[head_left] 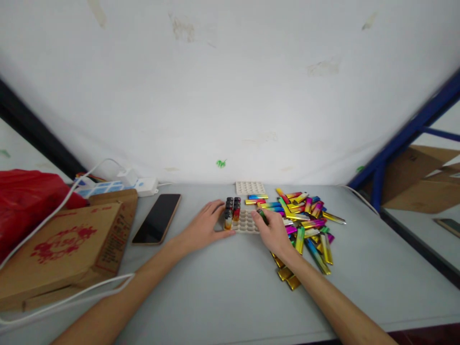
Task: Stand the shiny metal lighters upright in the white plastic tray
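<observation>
Left hand (201,225) spread at pale dimpled tray (247,221), glossy black-topped lighters (228,219) upright beside it, right hand (275,232) pinching slim dark lighter (263,216), shiny metallic-looking oblongs (313,224) heaped alongside.

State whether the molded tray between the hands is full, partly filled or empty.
Partly filled: upright lighters stand at the left end of the tray, while bare cups show toward the right hand.

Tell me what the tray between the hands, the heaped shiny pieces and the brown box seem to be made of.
Tray: off-white, matte, with moulded cups; perhaps plastic or paper pulp. Shiny pieces: glossy metallic colours with bright highlights; possibly metal or coated plastic. Brown box: matte printed cardboard, judging by its folded edges.
</observation>
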Demonstrator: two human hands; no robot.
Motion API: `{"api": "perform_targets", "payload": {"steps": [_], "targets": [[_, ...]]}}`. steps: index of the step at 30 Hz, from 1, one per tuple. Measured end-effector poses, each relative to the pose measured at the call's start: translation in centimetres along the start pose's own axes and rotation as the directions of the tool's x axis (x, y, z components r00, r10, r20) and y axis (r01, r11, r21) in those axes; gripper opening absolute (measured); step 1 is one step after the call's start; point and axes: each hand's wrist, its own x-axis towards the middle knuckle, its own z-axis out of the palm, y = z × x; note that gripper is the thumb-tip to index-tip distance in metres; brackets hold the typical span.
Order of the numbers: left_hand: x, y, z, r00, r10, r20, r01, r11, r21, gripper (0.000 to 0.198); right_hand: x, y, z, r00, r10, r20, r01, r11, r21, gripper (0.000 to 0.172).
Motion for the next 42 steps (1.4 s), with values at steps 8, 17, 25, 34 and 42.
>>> {"api": "perform_targets", "payload": {"steps": [8,17,25,34,42], "targets": [[0.0,-0.2,0.1,1.0,-0.025,0.004,0.025,1.0,-0.008,0.082,-0.1,-0.3,-0.2,1.0,-0.001,-0.013,0.0,1.0,-0.025,0.042],[0.1,-0.1,-0.1,1.0,-0.026,0.018,0.026,1.0,-0.015,0.083,-0.1,0.1,0.0,1.0,-0.026,0.004,0.026,0.998,-0.052,0.041],[0.0,-0.3,0.1,0.999,-0.029,0.016,0.029,1.0,-0.007,0.082,0.1,-0.2,-0.6,0.983,-0.129,0.129,0.137,0.989,-0.058,0.032],[0.2,0.3,0.0,0.999,-0.028,0.02,0.028,1.0,0.004,0.081,0.3,0.6,-0.4,0.972,-0.145,0.184,0.175,0.973,-0.154,0.056],[0.1,0.0,0.3,0.999,-0.034,0.012,0.034,0.999,-0.008,0.083,0.5,2.0,0.7,0.946,-0.17,0.278,0.239,0.941,-0.239,0.038]]}}
